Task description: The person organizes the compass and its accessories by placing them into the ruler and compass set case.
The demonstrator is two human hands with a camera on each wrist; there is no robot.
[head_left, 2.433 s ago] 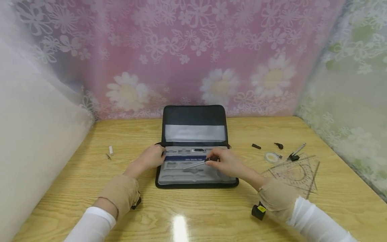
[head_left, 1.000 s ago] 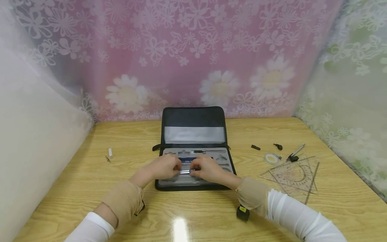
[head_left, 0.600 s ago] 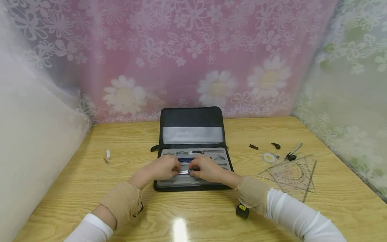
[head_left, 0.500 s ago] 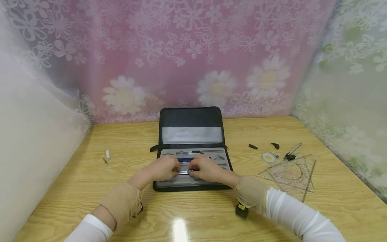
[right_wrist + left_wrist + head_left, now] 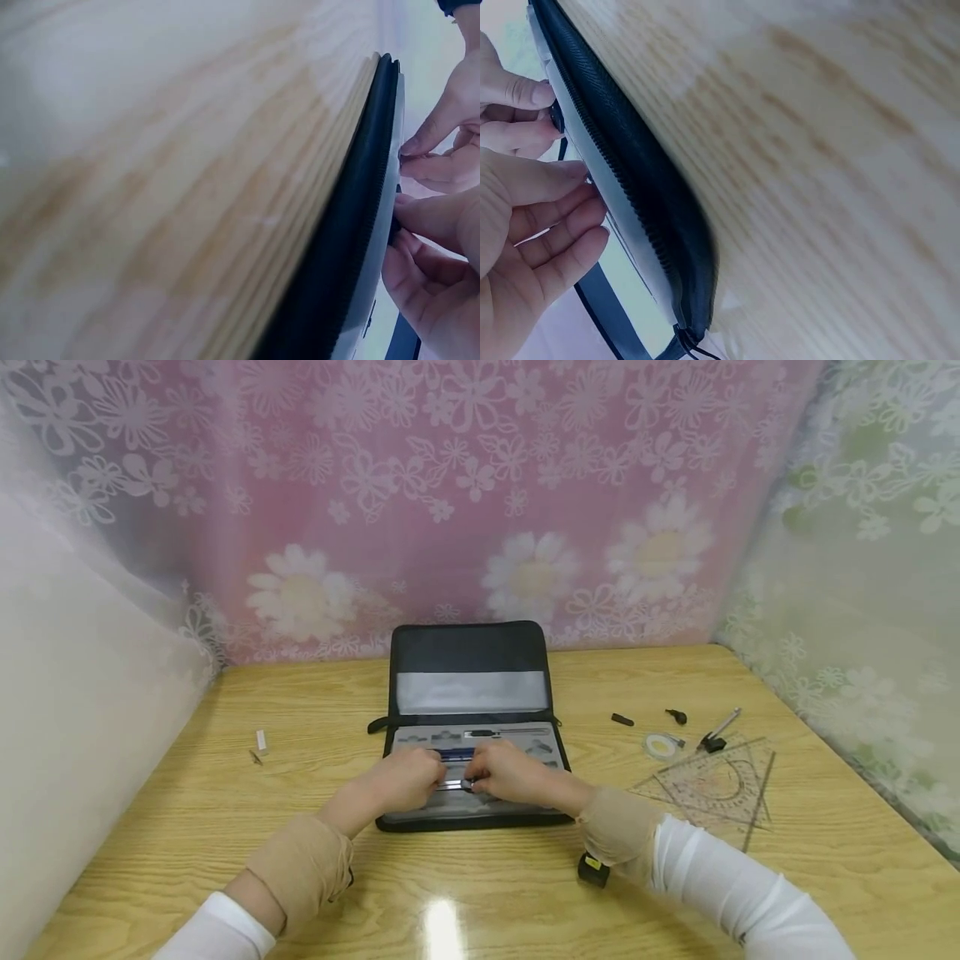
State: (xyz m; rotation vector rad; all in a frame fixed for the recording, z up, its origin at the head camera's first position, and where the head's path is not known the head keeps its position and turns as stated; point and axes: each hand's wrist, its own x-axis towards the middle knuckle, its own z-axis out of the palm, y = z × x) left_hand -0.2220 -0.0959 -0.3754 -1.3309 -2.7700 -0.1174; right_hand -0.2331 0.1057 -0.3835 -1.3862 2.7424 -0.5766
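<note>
"What's in the case (image 5: pixel 472 823)?"
"Black, zip-edged, open on the tabletop (image 5: pixel 375 902). Grey foam insert (image 5: pixel 450 807): blue sticks (image 5: pixel 455 753), dark-and-silver piece (image 5: pixel 482 733) in back row, shaped cutouts (image 5: pixel 447 737)."
"Held thing?"
"Slim tool (image 5: pixel 452 785), shiny silver, dark end, mid-foam; can't tell if seated. Right grip (image 5: pixel 512 774) pinches dark end, left grip (image 5: pixel 408 779) the silver; both nearly closed."
</note>
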